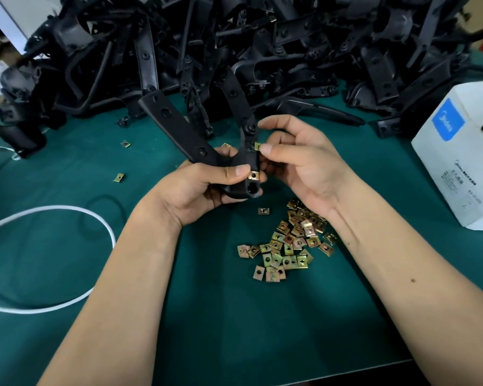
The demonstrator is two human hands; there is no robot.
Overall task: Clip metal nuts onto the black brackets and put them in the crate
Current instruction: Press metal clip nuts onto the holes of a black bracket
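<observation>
Across the far side of the green mat, from ten o'clock round to two, lies a heap of black brackets; a white box stands at three o'clock and a white cord loops at nine. No crate can be made out in this view. At the centre, the left hand is curled round the base of a forked bracket, whose two long arms rise toward eleven and twelve o'clock. One clip nut already sits on the bracket just beside the left thumb. The right hand, coming in from three o'clock, pinches a second nut between thumb and forefinger, touching the edge of the bracket's twelve o'clock arm. That nut seems only part seated, so the coming move is probably a push toward nine o'clock, across the arm's long axis, with the right hand nearer. A pile of loose nuts lies at five o'clock.
</observation>
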